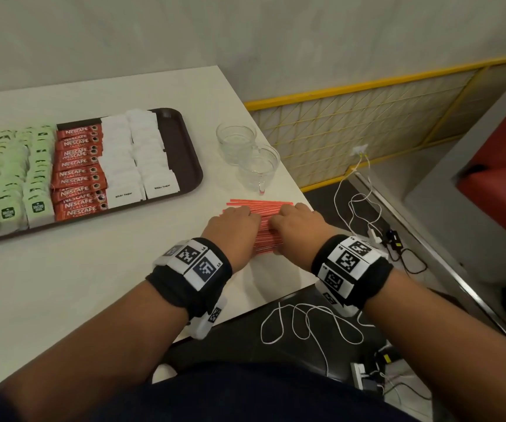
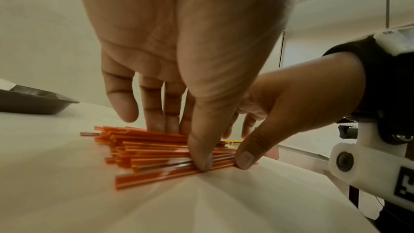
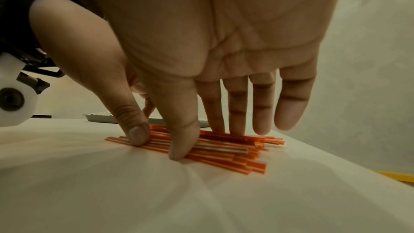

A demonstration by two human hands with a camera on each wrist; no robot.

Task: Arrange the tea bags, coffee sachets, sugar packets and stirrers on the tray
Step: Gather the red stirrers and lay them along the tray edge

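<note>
A loose pile of red-and-white stirrers (image 1: 264, 207) lies on the white table, right of the brown tray (image 1: 184, 141). My left hand (image 1: 236, 222) is on the pile's left half and my right hand (image 1: 294, 220) on its right half. In the left wrist view the left hand (image 2: 181, 143) sets straight fingers on the far side of the stirrers (image 2: 145, 148), thumb at the near edge. The right hand (image 3: 207, 139) does the same on the stirrers (image 3: 246, 159). The tray holds rows of green tea bags (image 1: 11, 184), red coffee sachets (image 1: 78, 172) and white sugar packets (image 1: 136, 156).
Two glass cups (image 1: 236, 144) (image 1: 259, 166) stand just beyond the stirrers, near the table's right edge. That edge runs close past my right hand; below it are floor cables and a yellow-framed partition. A bare strip of tray shows right of the sugar.
</note>
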